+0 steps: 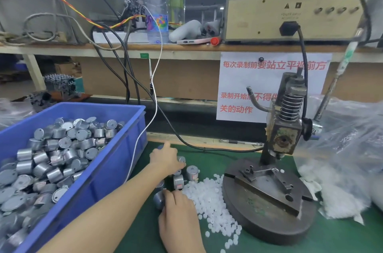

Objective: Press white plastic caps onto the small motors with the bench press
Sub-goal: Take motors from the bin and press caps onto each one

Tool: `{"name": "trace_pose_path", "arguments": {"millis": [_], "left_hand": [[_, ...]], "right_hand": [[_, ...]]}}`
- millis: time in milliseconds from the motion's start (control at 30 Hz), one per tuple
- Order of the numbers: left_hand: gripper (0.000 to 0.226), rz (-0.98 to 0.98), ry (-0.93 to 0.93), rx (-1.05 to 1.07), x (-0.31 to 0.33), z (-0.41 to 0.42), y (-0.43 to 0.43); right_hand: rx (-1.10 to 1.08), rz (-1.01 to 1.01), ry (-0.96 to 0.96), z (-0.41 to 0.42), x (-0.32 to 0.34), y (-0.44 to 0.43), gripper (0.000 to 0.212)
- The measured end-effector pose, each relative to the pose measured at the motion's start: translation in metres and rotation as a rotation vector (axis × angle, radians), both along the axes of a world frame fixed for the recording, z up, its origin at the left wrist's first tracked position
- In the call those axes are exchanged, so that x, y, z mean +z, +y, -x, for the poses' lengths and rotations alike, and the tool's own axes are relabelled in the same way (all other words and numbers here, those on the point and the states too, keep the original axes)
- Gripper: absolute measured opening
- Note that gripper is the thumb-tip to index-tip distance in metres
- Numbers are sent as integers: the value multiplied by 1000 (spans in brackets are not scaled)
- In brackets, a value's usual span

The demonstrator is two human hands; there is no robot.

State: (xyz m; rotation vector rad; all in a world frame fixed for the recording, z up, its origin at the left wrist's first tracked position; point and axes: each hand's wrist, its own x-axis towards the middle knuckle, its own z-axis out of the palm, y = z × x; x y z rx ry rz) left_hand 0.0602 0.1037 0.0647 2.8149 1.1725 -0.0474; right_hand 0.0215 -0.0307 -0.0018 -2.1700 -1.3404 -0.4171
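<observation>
Several small motors (192, 173) lie loose on the green mat (331, 238), a spill of white plastic caps (209, 196) just beside them, between the bench press (269, 190) and a blue bin (116, 169) heaped with more motors. The left hand (165, 159) covers the far motors, forefinger straight, other fingers bent down; the right hand (178, 213) lies knuckles-up against a near one at the caps' edge, and whether either grips anything cannot be told.

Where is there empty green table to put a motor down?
Bare green mat lies behind the loose motors, between the blue bin and the press base, and at the front right, below the plastic bag. Left of the base it's crowded with white caps and motors.
</observation>
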Motion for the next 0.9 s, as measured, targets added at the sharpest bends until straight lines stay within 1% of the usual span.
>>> {"name": "trace_pose_path", "arguments": {"millis": [67,133,233,300,400,500,533,633,700,767,833,900], "left_hand": [[55,-112,93,-50,-1,-1,-2],[63,-135,119,-58,-3,-1,-6],[65,-74,133,-31,-1,4,-6],[60,-21,149,-8,3,13,0],[52,73,155,-55,2,27,17],[53,229,110,-48,-3,37,26],[57,253,79,-30,-5,39,27],[62,272,21,-8,-13,42,28],[58,252,9,-43,-12,42,28],[55,180,-22,-96,-3,40,26],[48,85,-142,-133,16,37,21],[31,22,-323,-175,43,36,16]], "right_hand": [[18,5,16,1,-2,-1,43],[29,22,28,2,-2,-1,44],[38,24,38,2,0,-3,44],[47,40,51,3,1,-4,42],[69,45,65,4,3,-5,42],[82,10,119,4,5,-6,39],[70,6,127,3,5,-7,38],[96,90,166,0,3,-5,42],[104,120,171,-2,1,-3,44],[99,118,167,-3,0,-3,44],[94,107,157,-4,0,-4,44],[100,91,156,-4,-1,-5,45]]}}
